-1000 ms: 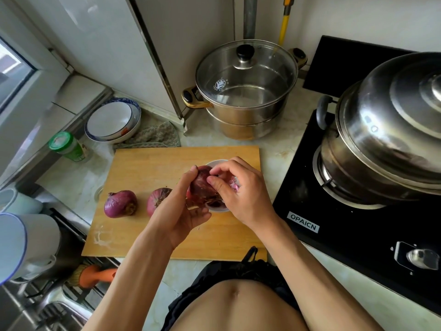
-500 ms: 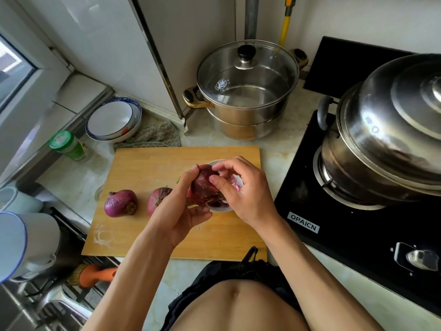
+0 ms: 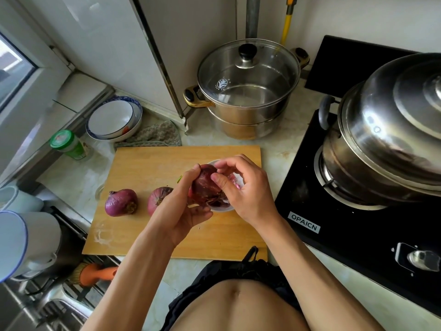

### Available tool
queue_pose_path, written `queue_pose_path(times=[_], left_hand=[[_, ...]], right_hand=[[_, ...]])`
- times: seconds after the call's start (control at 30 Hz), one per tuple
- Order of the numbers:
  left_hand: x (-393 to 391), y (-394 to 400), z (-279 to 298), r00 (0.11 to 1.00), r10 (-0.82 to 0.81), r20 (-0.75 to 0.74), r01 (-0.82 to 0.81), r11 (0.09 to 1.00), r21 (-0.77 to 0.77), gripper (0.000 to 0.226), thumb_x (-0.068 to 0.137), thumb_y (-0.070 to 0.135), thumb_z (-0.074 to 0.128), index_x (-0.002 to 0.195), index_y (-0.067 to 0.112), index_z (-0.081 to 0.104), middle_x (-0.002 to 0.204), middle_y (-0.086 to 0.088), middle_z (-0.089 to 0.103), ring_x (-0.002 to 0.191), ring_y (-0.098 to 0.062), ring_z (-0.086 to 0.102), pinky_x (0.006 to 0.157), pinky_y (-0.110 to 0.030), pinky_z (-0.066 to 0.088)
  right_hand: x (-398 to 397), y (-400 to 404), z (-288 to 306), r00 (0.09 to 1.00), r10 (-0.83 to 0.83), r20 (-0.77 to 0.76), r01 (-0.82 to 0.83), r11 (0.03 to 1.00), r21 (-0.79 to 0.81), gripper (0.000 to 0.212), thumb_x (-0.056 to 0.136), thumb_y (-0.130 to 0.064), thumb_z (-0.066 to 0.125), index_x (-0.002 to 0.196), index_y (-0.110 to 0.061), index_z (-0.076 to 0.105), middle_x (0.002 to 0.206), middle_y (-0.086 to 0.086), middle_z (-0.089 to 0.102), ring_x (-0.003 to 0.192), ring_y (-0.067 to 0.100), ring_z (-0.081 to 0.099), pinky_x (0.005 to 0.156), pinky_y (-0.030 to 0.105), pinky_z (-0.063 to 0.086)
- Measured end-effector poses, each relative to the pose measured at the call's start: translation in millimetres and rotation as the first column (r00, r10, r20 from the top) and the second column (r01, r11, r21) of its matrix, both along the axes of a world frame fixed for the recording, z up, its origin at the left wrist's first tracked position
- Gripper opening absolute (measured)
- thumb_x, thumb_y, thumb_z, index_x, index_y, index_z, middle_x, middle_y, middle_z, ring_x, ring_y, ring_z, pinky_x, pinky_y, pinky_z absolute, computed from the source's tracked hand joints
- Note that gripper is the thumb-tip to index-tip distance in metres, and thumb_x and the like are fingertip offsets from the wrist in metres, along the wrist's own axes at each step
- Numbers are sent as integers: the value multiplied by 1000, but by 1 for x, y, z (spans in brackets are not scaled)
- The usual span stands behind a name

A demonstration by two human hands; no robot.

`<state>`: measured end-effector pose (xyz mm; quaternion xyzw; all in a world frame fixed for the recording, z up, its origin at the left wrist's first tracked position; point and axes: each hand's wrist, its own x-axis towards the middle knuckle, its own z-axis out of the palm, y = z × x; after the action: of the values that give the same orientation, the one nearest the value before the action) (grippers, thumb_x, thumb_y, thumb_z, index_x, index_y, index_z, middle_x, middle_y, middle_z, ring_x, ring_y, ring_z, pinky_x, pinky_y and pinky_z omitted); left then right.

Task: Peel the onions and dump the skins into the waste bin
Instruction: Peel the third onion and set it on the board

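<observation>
A pale marbled kitchen counter (image 3: 286, 149) carries a wooden cutting board (image 3: 152, 168), set between a window wall on the left and a black gas hob (image 3: 358, 235) on the right.

The onion being peeled (image 3: 205, 185) is held above the right half of the board, over a small white bowl (image 3: 222, 209) of which only parts of the rim show. The left hand (image 3: 181, 211) cups the onion from the left and below: the thumb lies along the top left of the bulb, and the curled fingers support its underside. The right hand (image 3: 248, 192) meets the onion from the right, its thumb pressed against the dark red skin and its fingers arched over the top. Loose, dry skin flakes hang at the bottom of the bulb, between the two hands. Pinkish skin pieces show in the bowl behind the right-hand fingers.

Two more red onions lie on the board to the left: one (image 3: 158, 199) just beside the left wrist and partly hidden by it, the other (image 3: 121, 203) further left, apart from the first.

Beyond the board stands a steel steamer pot with a glass lid (image 3: 248, 91). A large domed steel pot (image 3: 386, 130) sits on the hob burner. At far left are stacked bowls (image 3: 114, 120), a knitted cloth (image 3: 155, 137) and a green-capped jar (image 3: 69, 144).
</observation>
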<state>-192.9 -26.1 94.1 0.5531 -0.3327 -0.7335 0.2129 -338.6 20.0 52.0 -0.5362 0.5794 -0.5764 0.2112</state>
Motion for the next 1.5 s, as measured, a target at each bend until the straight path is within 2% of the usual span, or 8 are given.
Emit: queue_pose_path(times=[0.23, 0.33, 0.4, 0.77, 1.07, 1.3, 1.4, 1.5], left_hand=[[1, 1, 1, 1000, 28, -6, -28, 1000, -8, 43, 92, 55, 63, 104, 15, 74, 75, -4, 69, 58, -14, 61, 58, -28, 55], [1, 1, 2, 1000, 30, -10, -30, 999, -26, 42, 93, 55, 63, 101, 15, 74, 77, -4, 70, 60, -16, 61, 62, -30, 55], [0, 1, 3, 999, 31, -7, -31, 999, -40, 42, 93, 54, 64, 100, 14, 74, 78, -5, 71, 60, -16, 61, 62, -30, 57], [-1, 3, 3, 999, 52, 6, -52, 998, -39, 38, 94, 52, 62, 100, 16, 74, 74, -3, 71, 58, -15, 61, 61, -29, 56], [-1, 4, 0, 996, 76, -46, -77, 997, -4, 37, 96, 50, 62, 106, 18, 77, 96, -10, 74, 71, -15, 71, 62, -25, 61], [-5, 3, 0, 994, 85, -69, -86, 996, -19, 38, 97, 49, 60, 101, 16, 76, 93, -11, 74, 62, -18, 69, 59, -26, 61], [-5, 2, 0, 990, 93, -107, -100, 993, -68, 44, 94, 51, 59, 111, 13, 73, 103, -13, 74, 69, -19, 73, 62, -26, 61], [-3, -1, -1, 989, 86, -120, -100, 989, -111, 62, 83, 55, 61, 123, 9, 68, 116, -20, 72, 80, -23, 76, 70, -28, 63]], right_hand=[[5, -1, 1, 1000, 12, 16, -12, 1000, 3, 11, 89, -13, 73, 97, -6, 69, 94, 0, 66, 89, 9, 63, 77, 26, 53], [4, -1, 2, 999, 0, 50, 0, 1000, 3, 18, 89, -17, 73, 103, -6, 68, 98, 1, 66, 92, 5, 64, 81, 19, 50], [3, 0, 1, 998, -6, 62, 5, 1000, 9, 22, 90, -18, 73, 107, -5, 67, 101, 1, 67, 95, 7, 65, 82, 20, 51], [1, -6, -2, 998, 50, 36, -51, 998, 27, 10, 90, -12, 71, 97, -6, 68, 94, 1, 66, 90, 8, 63, 79, 18, 48], [4, -9, -9, 999, 36, -21, -36, 999, -11, 5, 91, -9, 68, 94, -5, 68, 91, 2, 65, 85, 12, 62, 69, 23, 50], [-1, -4, -7, 990, 5, 143, -10, 999, 32, 10, 92, -17, 67, 96, -8, 67, 92, -2, 66, 88, 13, 64, 76, 28, 53], [-7, -1, -6, 975, 40, 217, -54, 997, 59, 13, 90, -18, 69, 99, -9, 70, 95, -3, 67, 90, 13, 65, 80, 24, 51], [-12, 0, -4, 977, 93, 192, -103, 994, 46, 16, 88, -14, 70, 101, -6, 73, 96, -5, 66, 91, 11, 65, 81, 22, 50]])
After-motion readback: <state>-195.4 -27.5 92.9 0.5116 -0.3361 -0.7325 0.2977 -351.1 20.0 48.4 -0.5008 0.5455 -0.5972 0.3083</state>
